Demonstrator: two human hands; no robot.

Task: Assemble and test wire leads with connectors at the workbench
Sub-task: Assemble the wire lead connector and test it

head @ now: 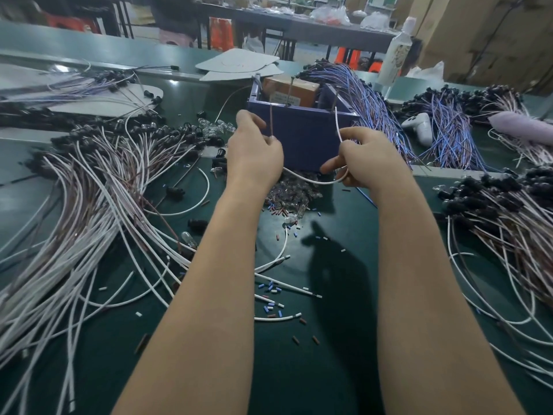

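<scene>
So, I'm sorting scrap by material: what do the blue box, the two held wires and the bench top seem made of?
Blue box: probably plastic, matte, thin flat walls. White wire and brown wire: smooth plastic-looking insulation; white one loops. Bench top: green mat, faint sheen, perhaps rubber or vinyl.

I can't tell where the white wire (314,180) ends: it passes behind the left hand (254,151), whose grip on the brown wire (271,124) is hidden by its own knuckles. The label (285,100) on the orange box (302,88) is too small to read (blurred too). The wire bundle (59,235) at left runs off the edge.
</scene>
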